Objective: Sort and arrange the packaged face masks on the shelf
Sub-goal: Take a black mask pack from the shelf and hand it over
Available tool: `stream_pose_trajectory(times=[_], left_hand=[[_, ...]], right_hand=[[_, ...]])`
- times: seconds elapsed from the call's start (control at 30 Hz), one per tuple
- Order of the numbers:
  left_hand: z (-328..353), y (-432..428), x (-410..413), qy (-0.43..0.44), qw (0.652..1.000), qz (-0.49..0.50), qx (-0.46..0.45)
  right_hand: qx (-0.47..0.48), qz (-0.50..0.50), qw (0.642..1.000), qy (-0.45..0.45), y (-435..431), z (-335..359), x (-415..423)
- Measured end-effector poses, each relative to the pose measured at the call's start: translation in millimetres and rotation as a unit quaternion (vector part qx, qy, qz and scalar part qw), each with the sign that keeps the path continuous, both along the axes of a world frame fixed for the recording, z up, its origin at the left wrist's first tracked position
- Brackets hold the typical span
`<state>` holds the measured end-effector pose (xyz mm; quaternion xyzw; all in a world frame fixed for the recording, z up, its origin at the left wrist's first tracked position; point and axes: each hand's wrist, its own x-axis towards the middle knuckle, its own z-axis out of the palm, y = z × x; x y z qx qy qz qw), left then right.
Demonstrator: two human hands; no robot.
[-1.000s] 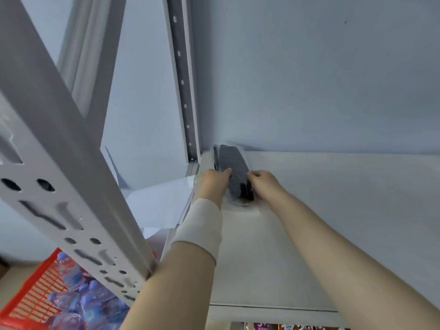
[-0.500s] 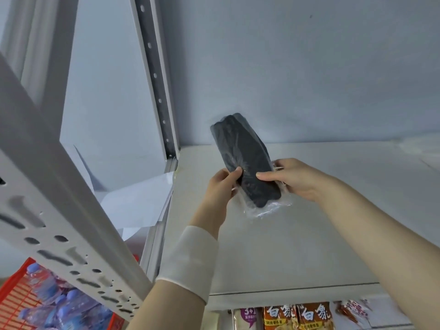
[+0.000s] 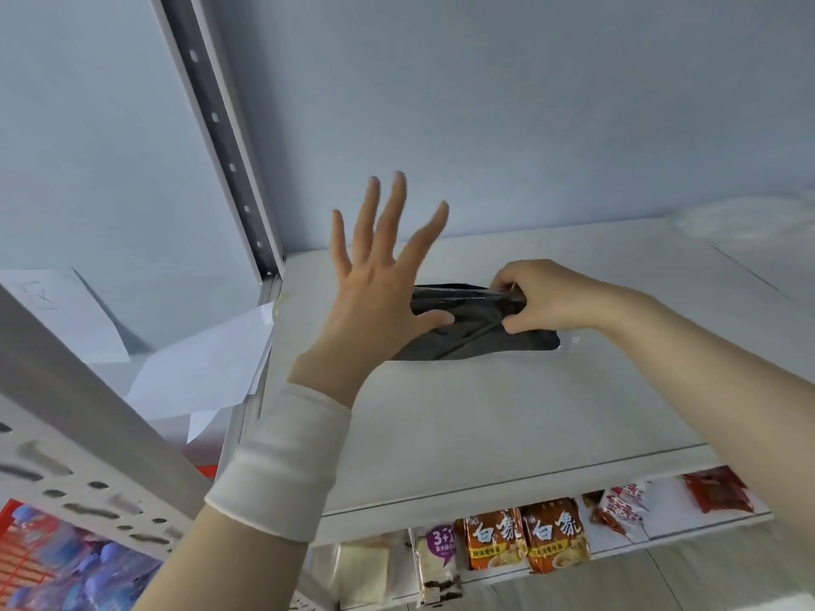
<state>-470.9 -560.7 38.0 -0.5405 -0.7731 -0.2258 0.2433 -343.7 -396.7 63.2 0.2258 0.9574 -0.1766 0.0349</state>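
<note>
View: head camera, looking forward and down at a shelf.

Shelf (image 3: 485, 416): white board, fills the centre and right of the frame; front edge runs along the lower right.

Mask pack (image 3: 472, 337): black mask in clear wrap, centre of frame, on the shelf's back half. Long side runs left to right. Lower edge is down at the board, upper edge is raised in the right hand. A clear wrap tail sticks out at the right end.

Right hand (image 3: 547, 297): centre right. Fingers curled, pinching the upper edge of the mask pack between thumb and fingers.

Left hand (image 3: 375, 293): centre, back of hand to the camera. Released, four fingers straight and spread, pointing up. Thumb lies across the pack's left end; cannot tell whether it presses there. The hand covers that end of the pack.

Wristband (image 3: 282, 465): white, on the left wrist, lower centre.

Post (image 3: 220, 130): grey upright with a row of holes, upper left, meets the shelf's back left corner.

Papers (image 3: 198, 368): white sheets, left of the shelf, overlapping.

White packs (image 3: 745, 218): pale, blurred, at the upper right on the shelf's far end, well apart from the hands.

Noodle packs (image 3: 525, 538): two orange ones side by side on the lower tier, bottom centre, with other snack packs beside them.

Crate (image 3: 22, 553): red, bottom left corner, holding blue bottles.
</note>
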Motion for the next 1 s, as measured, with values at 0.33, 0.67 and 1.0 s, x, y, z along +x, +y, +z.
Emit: stream_pose_trajectory(times=[0.33, 0.67, 1.0], left_hand=[[-6.2, 15.1, -10.3, -0.046, 0.960, 0.023, -0.274], [-5.1, 11.3, -9.8, -0.094, 0.940, 0.042, -0.324], [-23.3, 0.1, -11.6, -0.032, 0.981, 0.048, -0.187]], right_hand=[[0.146, 0.062, 0.986, -0.054, -2.4, -11.0, 7.7], [-0.034, -0.013, 0.995, 0.094, 17.7, -19.4, 35.1], [-0.325, -0.130, 0.874, 0.337, 13.2, -78.2, 41.8]])
